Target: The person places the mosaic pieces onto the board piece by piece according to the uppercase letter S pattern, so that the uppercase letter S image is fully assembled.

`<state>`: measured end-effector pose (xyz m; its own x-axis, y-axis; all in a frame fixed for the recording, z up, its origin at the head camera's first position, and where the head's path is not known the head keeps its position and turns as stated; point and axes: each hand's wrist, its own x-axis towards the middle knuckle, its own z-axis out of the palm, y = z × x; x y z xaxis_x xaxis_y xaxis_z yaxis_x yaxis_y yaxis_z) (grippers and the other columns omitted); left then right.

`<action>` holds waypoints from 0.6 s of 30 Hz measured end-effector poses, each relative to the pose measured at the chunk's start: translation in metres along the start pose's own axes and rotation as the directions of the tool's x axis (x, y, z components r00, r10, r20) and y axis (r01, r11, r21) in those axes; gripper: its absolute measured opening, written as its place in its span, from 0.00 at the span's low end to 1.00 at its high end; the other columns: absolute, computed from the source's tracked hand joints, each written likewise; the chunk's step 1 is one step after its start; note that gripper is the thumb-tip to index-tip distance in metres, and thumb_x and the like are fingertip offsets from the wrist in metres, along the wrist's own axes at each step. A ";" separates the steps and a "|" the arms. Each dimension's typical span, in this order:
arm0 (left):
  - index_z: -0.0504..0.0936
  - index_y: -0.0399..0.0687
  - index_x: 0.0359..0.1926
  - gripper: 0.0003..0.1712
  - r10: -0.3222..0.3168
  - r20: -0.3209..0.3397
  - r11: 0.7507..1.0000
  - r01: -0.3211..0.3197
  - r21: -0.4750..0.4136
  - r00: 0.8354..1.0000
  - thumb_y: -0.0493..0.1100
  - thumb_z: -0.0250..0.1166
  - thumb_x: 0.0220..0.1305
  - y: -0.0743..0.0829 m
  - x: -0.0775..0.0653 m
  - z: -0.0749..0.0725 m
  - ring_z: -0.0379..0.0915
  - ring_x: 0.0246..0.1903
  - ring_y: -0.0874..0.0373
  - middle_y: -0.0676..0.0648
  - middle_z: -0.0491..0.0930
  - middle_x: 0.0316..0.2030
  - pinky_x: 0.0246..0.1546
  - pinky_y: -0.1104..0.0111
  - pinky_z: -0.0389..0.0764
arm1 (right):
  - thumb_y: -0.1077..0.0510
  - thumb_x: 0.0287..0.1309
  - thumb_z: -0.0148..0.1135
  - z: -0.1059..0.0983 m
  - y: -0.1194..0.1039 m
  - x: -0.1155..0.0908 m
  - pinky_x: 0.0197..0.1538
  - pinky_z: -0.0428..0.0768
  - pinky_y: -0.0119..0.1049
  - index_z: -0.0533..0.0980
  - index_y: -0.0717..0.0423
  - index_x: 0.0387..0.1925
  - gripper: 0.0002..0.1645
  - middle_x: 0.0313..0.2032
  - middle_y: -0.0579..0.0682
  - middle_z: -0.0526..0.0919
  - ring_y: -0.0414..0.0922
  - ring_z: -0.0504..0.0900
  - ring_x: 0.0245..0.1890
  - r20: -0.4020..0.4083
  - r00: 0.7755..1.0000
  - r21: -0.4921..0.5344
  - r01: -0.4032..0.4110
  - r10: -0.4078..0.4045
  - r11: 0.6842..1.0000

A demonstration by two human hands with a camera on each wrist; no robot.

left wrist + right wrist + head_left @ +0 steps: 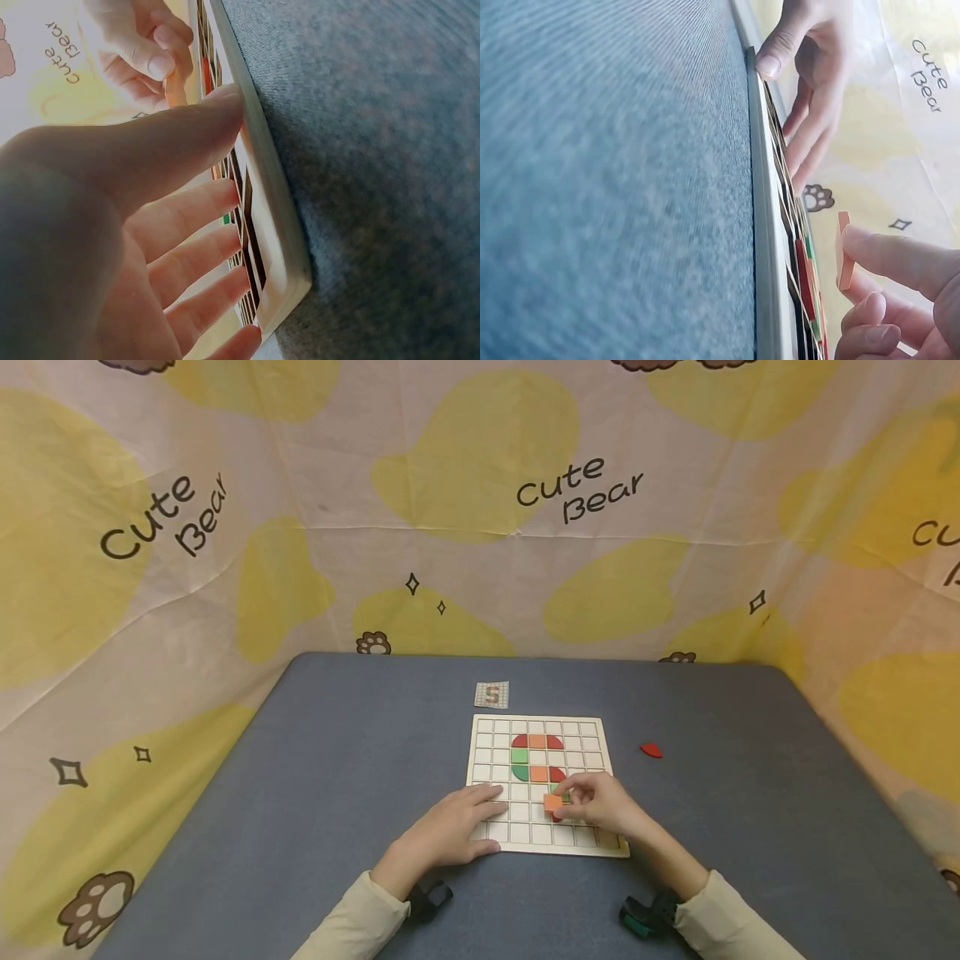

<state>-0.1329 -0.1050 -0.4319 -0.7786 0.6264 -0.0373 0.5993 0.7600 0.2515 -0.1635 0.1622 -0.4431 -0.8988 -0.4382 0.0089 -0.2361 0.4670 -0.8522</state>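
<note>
A pale wooden grid board lies on the table, with red, orange and green pieces set in its squares as a curved figure. My right hand pinches a thin orange square tile between thumb and fingers. In the right wrist view the tile stands on edge, raised above the board. My left hand rests on the board's left side, its fingers spread and fairly straight. In the left wrist view the left thumb lies along the board's near edge. The right hand partly covers a red piece and a green piece.
A small card printed with a coloured figure on a grid lies just behind the board. One loose red piece lies right of the board on the blue-grey table. Patterned cloth hangs behind the table and at both sides.
</note>
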 end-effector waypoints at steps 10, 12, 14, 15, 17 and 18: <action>0.75 0.50 0.63 0.30 -0.006 0.009 1.000 0.006 0.000 1.000 0.53 0.66 0.60 0.000 0.000 0.000 0.65 0.68 0.49 0.46 0.71 0.67 0.67 0.55 0.70 | 0.58 0.45 0.75 0.008 -0.003 0.005 0.22 0.63 0.24 0.82 0.63 0.36 0.16 0.17 0.43 0.69 0.32 0.64 0.18 0.014 0.997 -0.037 -0.076 0.077 0.996; 0.75 0.50 0.62 0.30 -0.005 0.008 1.000 0.005 -0.001 1.000 0.53 0.66 0.60 0.000 0.000 0.000 0.65 0.68 0.49 0.46 0.71 0.67 0.67 0.55 0.70 | 0.58 0.45 0.75 0.009 -0.004 0.005 0.22 0.63 0.25 0.83 0.63 0.36 0.16 0.16 0.44 0.70 0.32 0.64 0.18 0.011 0.997 -0.047 -0.072 0.072 0.996; 0.75 0.50 0.63 0.30 -0.005 0.009 1.000 0.005 0.001 1.000 0.53 0.66 0.60 0.000 0.000 0.000 0.65 0.68 0.49 0.46 0.71 0.67 0.68 0.55 0.70 | 0.58 0.45 0.75 0.010 -0.005 0.005 0.22 0.63 0.25 0.83 0.62 0.35 0.15 0.16 0.44 0.70 0.33 0.64 0.18 0.008 0.997 -0.058 -0.071 0.072 0.996; 0.75 0.50 0.63 0.30 -0.005 0.010 1.000 0.005 0.002 1.000 0.53 0.66 0.60 0.000 0.000 0.000 0.65 0.68 0.49 0.46 0.71 0.67 0.68 0.55 0.70 | 0.58 0.44 0.75 0.011 -0.006 0.005 0.22 0.62 0.25 0.83 0.62 0.35 0.15 0.16 0.44 0.70 0.33 0.64 0.18 0.004 0.997 -0.063 -0.077 0.077 0.995; 0.75 0.50 0.63 0.31 -0.005 0.010 1.000 0.005 0.004 1.000 0.53 0.66 0.60 -0.001 0.001 0.000 0.65 0.68 0.49 0.46 0.70 0.67 0.68 0.55 0.70 | 0.58 0.44 0.75 0.012 -0.006 0.006 0.22 0.62 0.25 0.83 0.61 0.34 0.15 0.16 0.44 0.70 0.33 0.64 0.18 -0.002 0.997 -0.078 -0.076 0.077 0.994; 0.75 0.50 0.63 0.31 -0.004 0.011 1.000 0.004 0.006 1.000 0.53 0.66 0.60 -0.001 0.001 0.000 0.65 0.68 0.49 0.47 0.70 0.67 0.68 0.55 0.70 | 0.58 0.44 0.75 0.012 -0.006 0.006 0.22 0.61 0.25 0.83 0.61 0.34 0.14 0.16 0.44 0.69 0.34 0.64 0.18 -0.005 0.997 -0.083 -0.079 0.079 0.993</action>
<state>-0.1340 -0.1050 -0.4326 -0.7791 0.6250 -0.0492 0.5971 0.7637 0.2454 -0.1629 0.1472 -0.4443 -0.9165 -0.3961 -0.0556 -0.1944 0.5625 -0.8036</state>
